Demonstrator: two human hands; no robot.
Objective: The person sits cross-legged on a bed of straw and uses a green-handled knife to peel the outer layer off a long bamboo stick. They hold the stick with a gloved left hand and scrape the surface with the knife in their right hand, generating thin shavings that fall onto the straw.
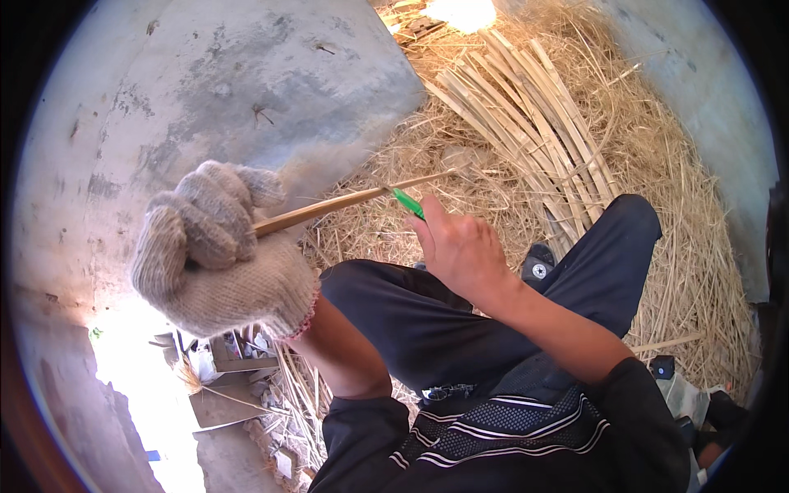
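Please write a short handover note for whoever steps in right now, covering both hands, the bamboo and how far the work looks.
Left hand: in a knitted work glove, fist shut around one end of a thin bamboo strip, held up in front of the chest.
Right hand: bare, gripping a green-handled tool set against the strip partway along; its blade is hidden.
Bundle of bamboo strips: lying on the straw ahead, beyond the right knee.
Done: it cannot be told how much of this strip has been worked.
Left: probably the rest of this strip, and perhaps the bundle, if it is still unworked.
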